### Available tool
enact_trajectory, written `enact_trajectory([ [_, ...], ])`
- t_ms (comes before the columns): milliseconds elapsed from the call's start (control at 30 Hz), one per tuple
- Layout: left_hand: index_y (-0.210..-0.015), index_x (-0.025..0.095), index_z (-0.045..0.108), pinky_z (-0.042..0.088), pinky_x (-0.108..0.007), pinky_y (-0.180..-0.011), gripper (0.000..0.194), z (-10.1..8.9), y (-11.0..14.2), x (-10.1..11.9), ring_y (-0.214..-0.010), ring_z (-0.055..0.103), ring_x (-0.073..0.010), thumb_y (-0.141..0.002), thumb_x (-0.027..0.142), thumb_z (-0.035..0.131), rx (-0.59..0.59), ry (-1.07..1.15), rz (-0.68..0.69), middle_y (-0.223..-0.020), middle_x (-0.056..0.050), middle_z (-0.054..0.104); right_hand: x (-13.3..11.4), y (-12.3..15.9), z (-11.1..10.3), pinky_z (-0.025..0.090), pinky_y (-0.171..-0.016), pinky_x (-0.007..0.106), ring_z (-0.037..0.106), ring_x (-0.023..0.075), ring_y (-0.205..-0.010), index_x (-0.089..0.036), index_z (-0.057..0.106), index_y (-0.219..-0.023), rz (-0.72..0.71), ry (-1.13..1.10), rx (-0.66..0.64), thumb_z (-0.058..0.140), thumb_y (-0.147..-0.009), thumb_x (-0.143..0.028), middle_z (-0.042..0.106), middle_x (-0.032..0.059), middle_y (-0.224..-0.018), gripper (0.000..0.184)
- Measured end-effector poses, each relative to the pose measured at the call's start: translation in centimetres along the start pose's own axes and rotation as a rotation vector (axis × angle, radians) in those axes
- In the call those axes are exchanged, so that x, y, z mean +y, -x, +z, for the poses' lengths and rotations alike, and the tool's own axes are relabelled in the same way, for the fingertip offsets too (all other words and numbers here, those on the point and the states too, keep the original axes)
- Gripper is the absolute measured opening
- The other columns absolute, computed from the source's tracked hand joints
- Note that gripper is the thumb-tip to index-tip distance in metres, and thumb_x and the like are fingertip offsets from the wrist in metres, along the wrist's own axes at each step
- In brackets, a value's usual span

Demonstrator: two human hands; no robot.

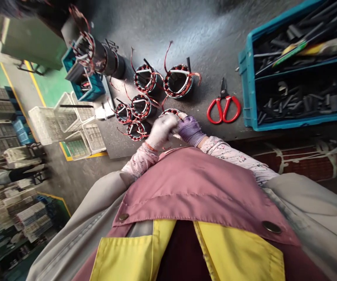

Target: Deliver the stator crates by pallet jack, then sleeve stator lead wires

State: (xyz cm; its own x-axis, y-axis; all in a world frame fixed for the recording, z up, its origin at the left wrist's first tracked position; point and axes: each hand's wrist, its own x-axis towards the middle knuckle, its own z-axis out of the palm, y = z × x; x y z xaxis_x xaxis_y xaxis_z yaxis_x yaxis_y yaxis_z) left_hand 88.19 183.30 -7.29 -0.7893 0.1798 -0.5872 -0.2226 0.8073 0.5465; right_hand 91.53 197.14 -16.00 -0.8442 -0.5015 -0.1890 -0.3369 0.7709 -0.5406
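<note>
Purple-gloved, the right hand curled beside the white-gloved left hand over a wound ring near the edge of the counter; I couldn't tell what either pinched. Stray leads could have snagged a hand, toppling neighbouring rings.

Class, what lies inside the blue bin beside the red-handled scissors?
The blue bin holds long dark pieces, a yellow item and, separately, short dark pieces. Anything beneath them is covered.

two hands, one scissors, seven or more stators
</note>
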Motion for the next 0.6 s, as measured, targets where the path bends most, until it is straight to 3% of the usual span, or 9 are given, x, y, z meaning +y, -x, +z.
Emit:
enact_trajectory([
  [67, -0.092, 0.015, 0.062, 0.049, -0.026, -0.069, 0.032, -1.8, -0.5, -0.9, -0.071, 0.063, -0.0152, -0.096, 0.041, 0.043, 0.227, -0.154, 0.0, -0.081, -0.006, 0.066, 0.0, 0.0, -0.4, 0.037, -0.098, 0.049, 0.033, 0.0389, -0.139, -0.015, 0.066, -0.121, -0.033, 0.013, -0.031, 0.052, -0.096, -0.031, 0.059, 0.0158, -0.136, 0.034],
  [100, -0.098, 0.015, 0.063, 0.049, -0.027, -0.075, 0.03, -2.7, -1.0, -1.4, -0.081, 0.066, -0.0179, -0.096, 0.04, 0.047, 0.26, -0.3, 0.004, -0.088, -0.007, 0.068, 0.0, 0.1, -0.6, 0.037, -0.099, 0.049, 0.031, 0.0388, -0.14, -0.016, 0.065, -0.123, -0.034, 0.024, -0.05, 0.055, -0.094, -0.032, 0.058, 0.0145, -0.137, 0.034],
  [200, -0.126, 0.014, 0.058, 0.05, -0.031, -0.083, 0.046, -4.0, -2.5, -1.7, -0.101, 0.067, -0.0257, -0.091, 0.044, 0.059, 0.111, -0.706, 0.024, -0.119, -0.014, 0.066, -0.1, 0.1, -1.3, 0.035, -0.102, 0.05, 0.031, 0.0378, -0.14, -0.016, 0.064, -0.124, -0.036, 0.064, -0.085, 0.059, -0.093, -0.033, 0.058, 0.0141, -0.138, 0.036],
  [300, -0.141, 0.01, 0.047, 0.051, -0.034, -0.081, 0.06, -3.1, -4.1, -0.4, -0.103, 0.068, -0.0299, -0.092, 0.044, 0.056, -0.025, -0.948, 0.058, -0.13, -0.021, 0.059, 0.1, 0.1, -1.6, 0.035, -0.103, 0.051, 0.032, 0.0381, -0.139, -0.016, 0.065, -0.124, -0.056, 0.07, -0.095, 0.059, -0.094, -0.034, 0.059, 0.0156, -0.136, 0.035],
  [433, -0.12, 0.01, 0.064, 0.05, -0.039, -0.088, 0.036, -2.6, -6.5, 1.5, -0.108, 0.067, -0.032, -0.097, 0.021, 0.039, -0.204, -1.022, 0.12, -0.11, -0.02, 0.068, 0.5, 0.3, -1.5, 0.036, -0.102, 0.054, 0.033, 0.0393, -0.138, -0.016, 0.066, -0.121, -0.057, 0.019, -0.088, 0.064, -0.091, -0.03, 0.061, 0.0156, -0.133, 0.034],
  [600, -0.102, 0.01, 0.072, 0.049, -0.041, -0.089, 0.026, -2.8, -6.7, 1.9, -0.099, 0.068, -0.03, -0.09, 0.024, 0.053, -0.32, -0.787, 0.179, -0.094, -0.015, 0.071, 0.9, -0.4, -0.3, 0.034, -0.108, 0.056, 0.036, 0.0374, -0.139, -0.017, 0.069, -0.112, -0.01, -0.244, -0.011, 0.072, -0.083, -0.023, 0.063, 0.0142, -0.131, 0.029],
])
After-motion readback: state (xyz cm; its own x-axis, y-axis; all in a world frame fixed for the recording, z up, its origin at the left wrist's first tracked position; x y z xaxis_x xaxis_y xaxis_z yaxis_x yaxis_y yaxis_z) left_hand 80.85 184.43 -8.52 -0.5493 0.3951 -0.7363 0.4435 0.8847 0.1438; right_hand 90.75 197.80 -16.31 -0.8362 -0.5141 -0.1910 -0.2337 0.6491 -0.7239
